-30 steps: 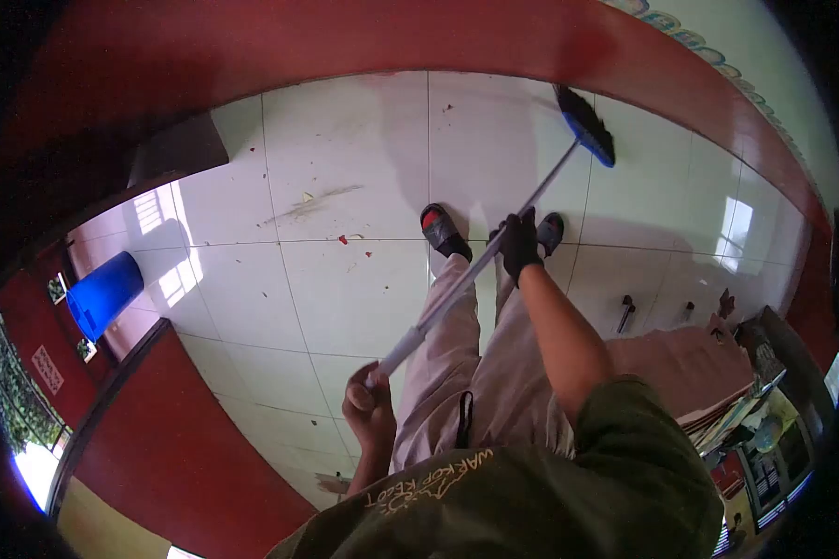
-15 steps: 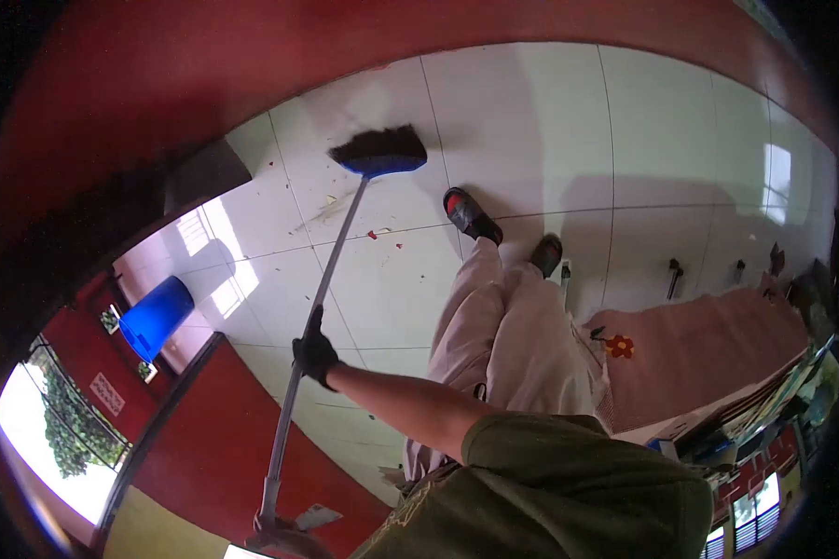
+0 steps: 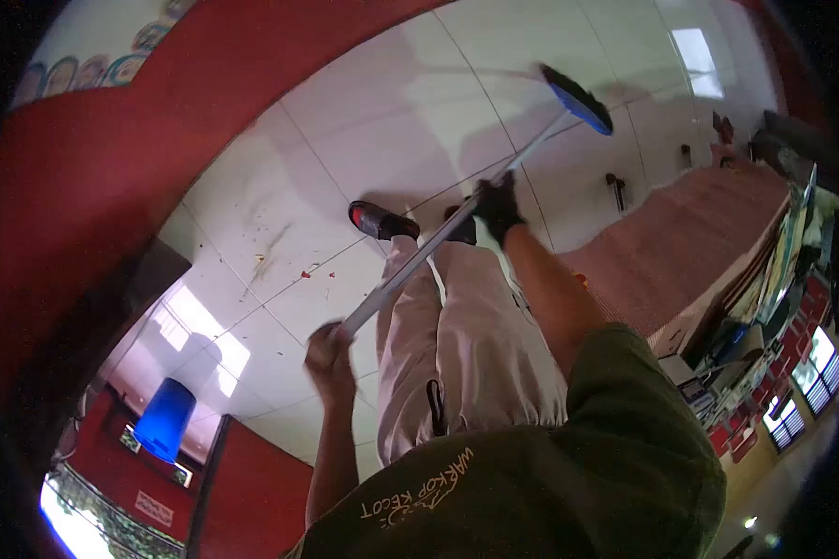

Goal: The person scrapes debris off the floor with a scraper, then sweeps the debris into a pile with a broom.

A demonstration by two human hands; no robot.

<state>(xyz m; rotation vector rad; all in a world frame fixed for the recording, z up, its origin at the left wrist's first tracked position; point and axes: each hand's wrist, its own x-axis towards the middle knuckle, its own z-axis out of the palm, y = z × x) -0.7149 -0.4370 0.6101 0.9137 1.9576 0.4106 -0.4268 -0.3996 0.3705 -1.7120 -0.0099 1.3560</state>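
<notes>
A long grey broom handle (image 3: pixel 405 273) runs diagonally across the view in front of my legs. My left hand (image 3: pixel 331 349), bare, is wrapped round its lower-left end. Farther up the handle, my right hand (image 3: pixel 499 207) grips it in a dark glove. The broom head (image 3: pixel 578 101), blue with dark bristles, is at the upper right over the white tiles; whether it touches them I cannot tell. Small red scraps (image 3: pixel 306 275) and other debris lie on the tiled floor (image 3: pixel 336 168) left of my feet.
A blue bin (image 3: pixel 165 419) stands at the lower left near a red wall (image 3: pixel 256 484). On the right is a long surface with a pinkish cover (image 3: pixel 667 247), with stacked items (image 3: pixel 764 289) along its edge. A dark object (image 3: pixel 154 279) juts out at the left.
The broom head has swung from the upper middle to the upper right. Both hands have moved with the handle, my right hand rightward and my left hand up into fuller view. The camera view has turned.
</notes>
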